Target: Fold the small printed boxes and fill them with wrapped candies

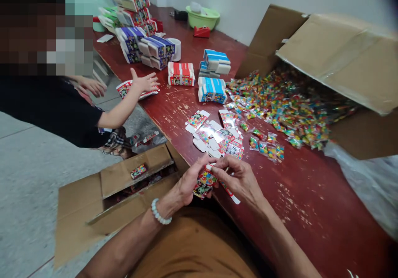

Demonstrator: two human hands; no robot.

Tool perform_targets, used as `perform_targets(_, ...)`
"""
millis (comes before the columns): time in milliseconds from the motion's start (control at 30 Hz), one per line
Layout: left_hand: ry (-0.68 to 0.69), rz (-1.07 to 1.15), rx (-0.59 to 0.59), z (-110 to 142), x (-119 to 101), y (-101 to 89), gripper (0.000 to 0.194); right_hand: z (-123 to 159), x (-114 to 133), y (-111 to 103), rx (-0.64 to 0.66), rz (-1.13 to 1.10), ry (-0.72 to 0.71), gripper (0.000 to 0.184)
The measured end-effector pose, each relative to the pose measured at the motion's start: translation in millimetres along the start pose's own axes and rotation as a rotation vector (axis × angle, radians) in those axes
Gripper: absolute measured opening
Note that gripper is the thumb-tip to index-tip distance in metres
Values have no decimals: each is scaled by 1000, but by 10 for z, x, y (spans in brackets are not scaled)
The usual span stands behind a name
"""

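My left hand (189, 182), with a beaded bracelet at the wrist, is closed round a small printed candy box (205, 181) at the table's near edge. The fingers of my right hand (238, 177) pinch at the top end of the same box, by a white flap. Partly under my right hand lies another flat printed carton (231, 194) with a white end. Just beyond my hands is a loose pile of flat red and white cartons (217, 136). To its right lie several small clear packets of coloured candy (266, 147).
A tipped cardboard carton (338, 54) spills a heap of candy packets (280, 103) over the red table (298, 195). Bundled blue boxes (213, 90), red boxes (181, 74) and purple boxes (157, 47) stand farther back. Another person's hand (144, 83) reaches over the left edge. An open carton (124, 195) sits below left.
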State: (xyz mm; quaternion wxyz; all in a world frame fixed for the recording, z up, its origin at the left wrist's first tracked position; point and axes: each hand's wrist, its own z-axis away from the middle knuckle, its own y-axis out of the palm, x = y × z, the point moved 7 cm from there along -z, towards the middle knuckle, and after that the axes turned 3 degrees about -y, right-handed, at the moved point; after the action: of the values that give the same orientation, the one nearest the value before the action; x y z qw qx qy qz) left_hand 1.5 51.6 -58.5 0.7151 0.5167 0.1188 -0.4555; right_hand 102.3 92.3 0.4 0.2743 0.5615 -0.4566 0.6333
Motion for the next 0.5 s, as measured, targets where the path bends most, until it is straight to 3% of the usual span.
perform_targets(133, 49, 30, -9, -20, -27, -26, 42, 70, 214, 99, 121, 191, -304, 11)
perform_targets(233, 110, 14, -1, 17, -79, -46, 30, 138, 213, 202, 85, 333, -403, 11)
perform_targets(300, 218, -64, -89, 114, -181, -207, 30, 181, 168, 286, 70, 397, -427, 18)
perform_targets(400, 304, -243, -365, 351, -307, -762, 43, 245, 114, 299, 15, 436, -411, 31)
perform_targets(500, 287, -438, -708, 584, -330, -1564, 58, 317, 97, 173, -64, 440, -357, 30)
